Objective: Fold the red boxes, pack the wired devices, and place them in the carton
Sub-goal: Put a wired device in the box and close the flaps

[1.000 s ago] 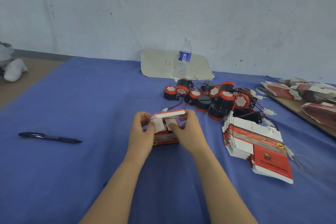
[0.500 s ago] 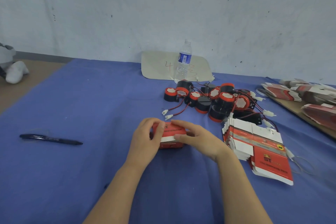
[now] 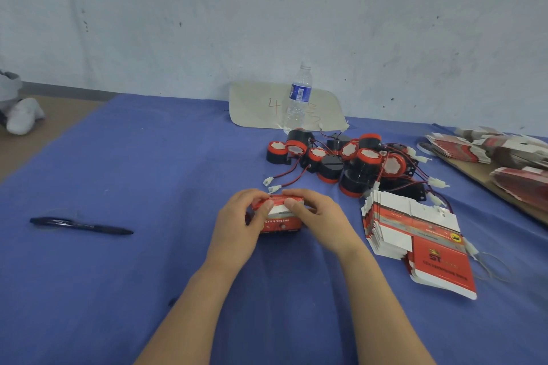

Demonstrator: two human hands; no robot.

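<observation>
A small red box (image 3: pixel 280 221) with white trim sits on the blue table cover at centre. My left hand (image 3: pixel 237 225) grips its left end, thumb on the top flap. My right hand (image 3: pixel 318 221) holds its right end, fingers curled over the top and thumb pressing the white flap. Behind it lies a heap of black-and-red wired devices (image 3: pixel 350 161) with red and black leads and white plugs. A stack of flat red and white box blanks (image 3: pixel 415 234) lies to the right. No carton is in view.
A black pen (image 3: pixel 81 226) lies at the left. A water bottle (image 3: pixel 298 98) stands before a cardboard sheet (image 3: pixel 261 105) at the wall. More flat blanks (image 3: pixel 489 148) rest on a board at the far right. A white shoe (image 3: pixel 22 115) is on the floor left.
The box's top flaps stood open a second ago; now they are folded down and both hands hold the closed box, which sits lower on the table.
</observation>
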